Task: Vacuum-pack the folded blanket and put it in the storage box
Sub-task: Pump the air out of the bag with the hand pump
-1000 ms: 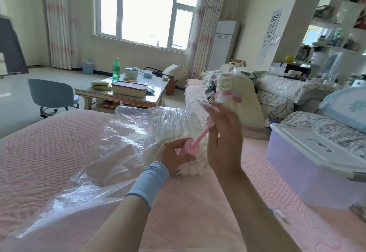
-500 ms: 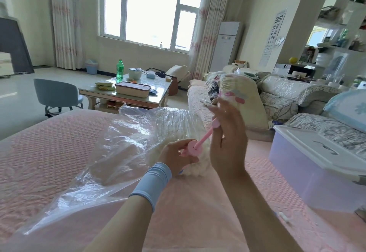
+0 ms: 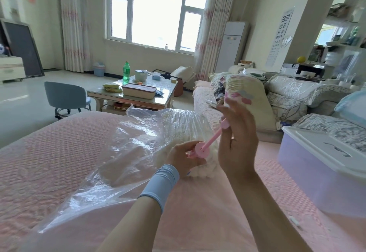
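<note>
Two hands work a small pink pump [image 3: 210, 142] over the bed [image 3: 59, 152]. Left hand [image 3: 181, 157], fingers closed around the pump's round base, holds it down on the clear bag [image 3: 126, 146]. Right hand [image 3: 236, 142] pinches the plunger's top between thumb and fingers, rod drawn out at a slant.

Blanket [image 3: 200, 169]: cream, inside the bag, lying on the bed under the left hand. Bag looks loose and full of air; packing judged early. Storage box [image 3: 316, 170] stands to the right, lid on.

Risks:
- Slanted pull could tip the base off its seat, letting air back in.
- Thin rod may bend under a sideways push.
- Bag mouth not visibly sealed; cannot tell. If open, pumping gains nothing.
</note>
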### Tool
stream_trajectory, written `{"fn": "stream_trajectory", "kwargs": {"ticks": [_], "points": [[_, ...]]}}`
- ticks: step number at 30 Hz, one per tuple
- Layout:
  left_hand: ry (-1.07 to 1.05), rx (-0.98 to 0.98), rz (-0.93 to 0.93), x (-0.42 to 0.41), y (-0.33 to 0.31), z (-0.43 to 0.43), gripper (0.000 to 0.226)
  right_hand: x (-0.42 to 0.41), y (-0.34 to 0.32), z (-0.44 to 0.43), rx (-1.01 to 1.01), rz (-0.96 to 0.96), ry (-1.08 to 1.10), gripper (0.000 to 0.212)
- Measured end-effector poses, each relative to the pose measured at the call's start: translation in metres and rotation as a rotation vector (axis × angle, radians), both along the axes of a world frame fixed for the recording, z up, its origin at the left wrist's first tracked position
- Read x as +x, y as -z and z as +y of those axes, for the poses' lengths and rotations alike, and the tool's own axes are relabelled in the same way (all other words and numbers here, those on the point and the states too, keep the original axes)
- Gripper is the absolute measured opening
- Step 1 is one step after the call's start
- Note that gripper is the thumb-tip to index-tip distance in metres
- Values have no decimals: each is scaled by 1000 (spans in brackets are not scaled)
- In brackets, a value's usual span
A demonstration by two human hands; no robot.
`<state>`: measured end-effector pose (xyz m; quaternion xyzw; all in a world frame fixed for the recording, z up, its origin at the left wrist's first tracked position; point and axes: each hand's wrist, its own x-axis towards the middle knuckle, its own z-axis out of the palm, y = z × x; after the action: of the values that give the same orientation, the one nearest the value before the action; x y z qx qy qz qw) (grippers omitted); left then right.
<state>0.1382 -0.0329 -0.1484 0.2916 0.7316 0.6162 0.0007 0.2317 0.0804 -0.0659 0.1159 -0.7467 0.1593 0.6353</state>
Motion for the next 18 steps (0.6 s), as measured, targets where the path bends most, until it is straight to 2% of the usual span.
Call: {"fn": "stream_trajectory", "kwargs": {"ticks": [1, 4, 6, 8, 12, 14, 16, 18], "points": [[5, 4, 3, 1, 0, 1, 53, -2, 13, 0, -3, -87, 8, 39], [19, 4, 14, 5, 0, 1, 49, -6, 50, 0, -1, -517, 13, 43], [18, -1, 9, 6, 0, 0, 46, -4, 54, -1, 11, -627, 15, 40], [23, 28, 16, 3, 2, -1, 43, 0, 40, -3, 29, -532, 38, 38], [22, 26, 6, -3, 1, -2, 52, 5, -9, -2, 36, -88, 44, 36], [20, 22, -2, -2, 1, 0, 54, 4, -15, -2, 3, 3, 50, 34], [23, 27, -11, 0, 2, 2, 53, 3, 2, -5, -22, -81, 63, 35], [32, 31, -6, 1, 3, 2, 47, 3, 29, -8, -21, -363, 70, 37]]}}
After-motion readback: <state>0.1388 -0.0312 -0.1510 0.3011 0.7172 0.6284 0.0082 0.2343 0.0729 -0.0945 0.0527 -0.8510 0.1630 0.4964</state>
